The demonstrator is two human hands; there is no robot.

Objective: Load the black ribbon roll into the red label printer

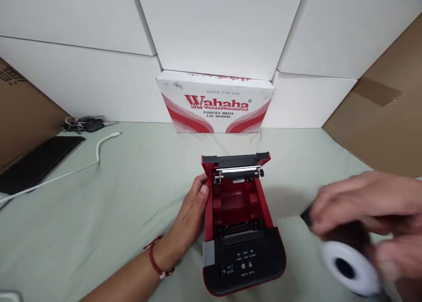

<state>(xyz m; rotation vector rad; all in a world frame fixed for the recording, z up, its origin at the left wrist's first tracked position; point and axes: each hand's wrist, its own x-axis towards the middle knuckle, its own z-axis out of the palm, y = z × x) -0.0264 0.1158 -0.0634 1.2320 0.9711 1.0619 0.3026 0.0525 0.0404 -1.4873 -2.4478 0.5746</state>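
Observation:
A red and black label printer (242, 231) lies on the pale green cloth with its lid open, and the red paper bay inside holds nothing. My left hand (191, 214) rests against the printer's left side, fingers curled on the red wall near the lid hinge. My right hand (365, 205) is blurred by motion at the right. It grips a white paper roll (349, 267) with a dark core, to the right of the printer and close to the camera.
A Wahaha water carton (216, 102) stands behind the printer against white boxes. A white cable (99, 150), keys (82, 124) and a black flat object (36, 163) lie at the left. Brown cardboard (379, 117) leans at the right.

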